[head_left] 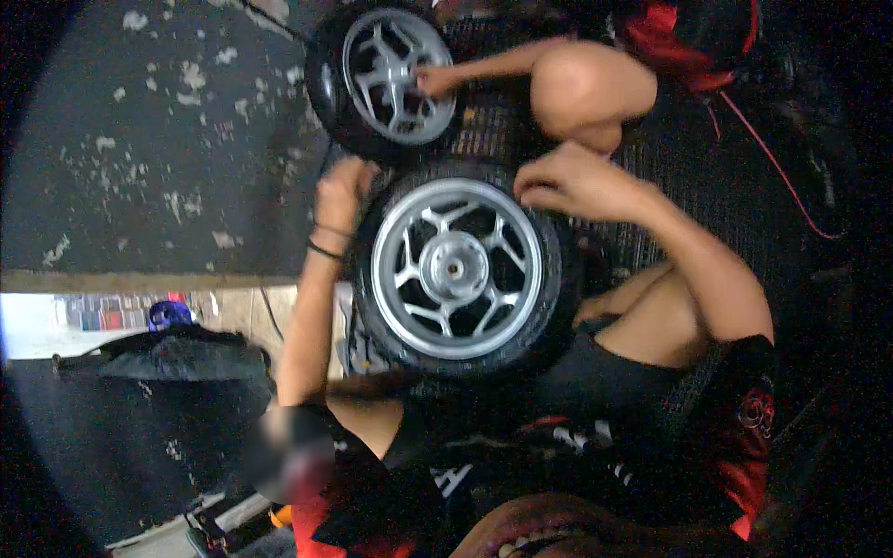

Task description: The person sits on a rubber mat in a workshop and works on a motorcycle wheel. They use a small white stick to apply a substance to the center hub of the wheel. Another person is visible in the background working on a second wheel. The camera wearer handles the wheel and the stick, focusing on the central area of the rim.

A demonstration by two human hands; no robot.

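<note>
A black tire on a silver spoked alloy rim lies face up in the middle, close to my body. My left hand, a dark band at its wrist, is at the tire's upper left edge; its fingers are smeared by motion. My right hand is at the upper right edge, fingers bent onto the tire; their undersides are hidden.
A co-worker's hand touches a second wheel at the top, with their bent knee beside it. A worn dark surface spans the upper left. A red cord trails at right; a blue object sits at left.
</note>
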